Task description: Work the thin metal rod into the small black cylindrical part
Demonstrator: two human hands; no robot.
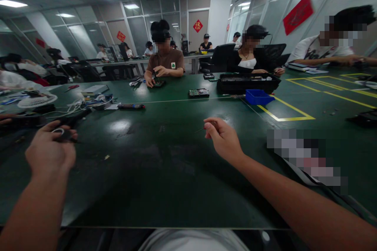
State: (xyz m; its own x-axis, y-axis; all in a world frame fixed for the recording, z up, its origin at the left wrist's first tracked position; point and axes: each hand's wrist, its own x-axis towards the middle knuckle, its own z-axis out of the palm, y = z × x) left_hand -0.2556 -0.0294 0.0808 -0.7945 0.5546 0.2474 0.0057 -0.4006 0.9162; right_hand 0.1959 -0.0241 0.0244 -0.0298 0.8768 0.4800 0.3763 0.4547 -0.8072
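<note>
My left hand is curled low over the dark green table at the left, closed on a small dark object with a pale ring on it. My right hand hovers above the table's middle, its fingers pinched on a thin, small thing that I cannot name. Both forearms reach in from the near edge.
A pen-like tool, cables and a white dish lie at the left. A circuit board, black tray and blue bin sit farther back. Yellow tape marks the right. Other people work across the table.
</note>
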